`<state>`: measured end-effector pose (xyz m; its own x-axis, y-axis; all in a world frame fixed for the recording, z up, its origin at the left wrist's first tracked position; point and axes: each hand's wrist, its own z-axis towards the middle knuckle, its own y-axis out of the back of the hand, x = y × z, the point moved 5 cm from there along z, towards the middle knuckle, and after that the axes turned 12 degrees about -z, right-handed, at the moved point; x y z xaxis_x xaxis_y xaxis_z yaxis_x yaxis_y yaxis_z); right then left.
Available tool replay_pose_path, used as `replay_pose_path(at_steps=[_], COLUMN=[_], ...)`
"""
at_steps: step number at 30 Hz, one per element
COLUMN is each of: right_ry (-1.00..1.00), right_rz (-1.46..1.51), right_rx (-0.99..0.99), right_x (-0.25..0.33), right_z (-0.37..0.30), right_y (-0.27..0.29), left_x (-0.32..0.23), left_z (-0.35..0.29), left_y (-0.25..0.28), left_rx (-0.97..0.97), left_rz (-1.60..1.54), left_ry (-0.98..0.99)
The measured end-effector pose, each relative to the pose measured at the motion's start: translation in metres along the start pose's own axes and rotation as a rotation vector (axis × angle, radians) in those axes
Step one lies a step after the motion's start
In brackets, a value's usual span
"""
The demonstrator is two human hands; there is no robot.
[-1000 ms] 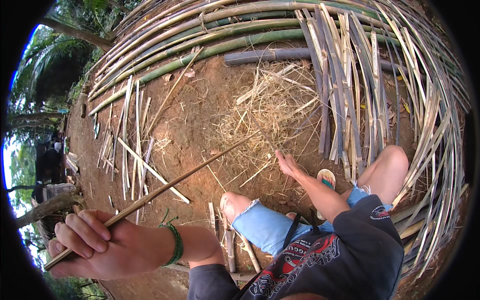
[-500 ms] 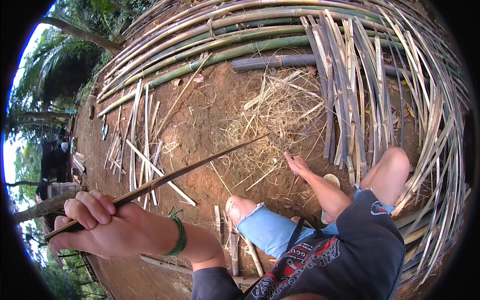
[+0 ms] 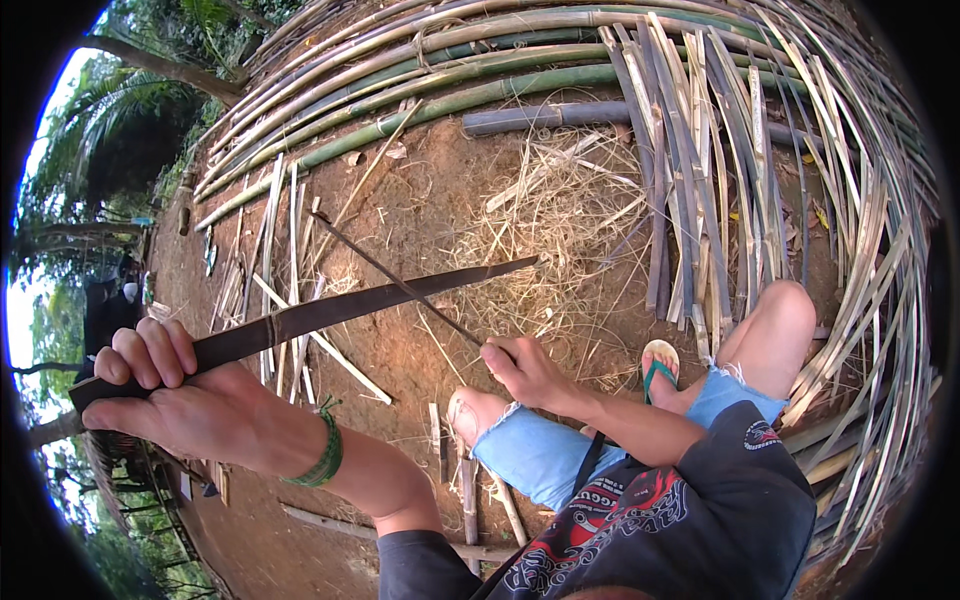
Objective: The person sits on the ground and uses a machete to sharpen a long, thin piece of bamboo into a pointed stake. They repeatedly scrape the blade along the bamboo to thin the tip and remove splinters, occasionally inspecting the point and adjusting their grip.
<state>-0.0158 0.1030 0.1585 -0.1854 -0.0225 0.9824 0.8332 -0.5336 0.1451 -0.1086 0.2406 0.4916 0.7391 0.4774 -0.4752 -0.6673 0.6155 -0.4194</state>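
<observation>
My left hand, with a green woven band at its wrist, grips the near end of a long split bamboo strip. The dark outer face of the strip shows, and it tapers toward its far end over the shavings. My right hand is closed around the handle end of a long, thin-bladed knife, seen almost edge-on. The blade crosses the strip near its middle and points away to the left; whether it touches the strip I cannot tell. My fingers hide most of the handle.
A heap of bamboo shavings lies on the brown ground ahead. Long bamboo poles stretch across the back. Split strips lean at the right, with more slats at the left. My knees and a sandalled foot are close by.
My right hand has brought the knife leftward and nearer, from beside the strip's far end to across its middle. The strip has turned to show its broad dark face.
</observation>
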Motion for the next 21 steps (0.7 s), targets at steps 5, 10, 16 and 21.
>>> replay_pose_path(at_steps=[5,10,16,21], right_ry=[-0.59,-1.108,-0.732,-0.4], right_rz=[-0.111,-0.302,-0.018,0.134], right_rx=[0.048,0.122,0.006,0.048], right_x=[-0.185,-0.285,-0.205,-0.091], right_z=[-0.021,-0.051,-0.019,-0.007], right_y=[0.011,0.056,0.006,-0.015], left_x=[-0.003,-0.005,-0.003,-0.011], left_z=[-0.001,-0.002,0.003,0.009], left_y=[0.005,0.008,0.025,0.047], left_rx=[-0.037,-0.154,-0.125,-0.012], left_rz=[0.021,0.053,-0.008,-0.186], left_ry=[-0.022,-0.015,-0.021,-0.038])
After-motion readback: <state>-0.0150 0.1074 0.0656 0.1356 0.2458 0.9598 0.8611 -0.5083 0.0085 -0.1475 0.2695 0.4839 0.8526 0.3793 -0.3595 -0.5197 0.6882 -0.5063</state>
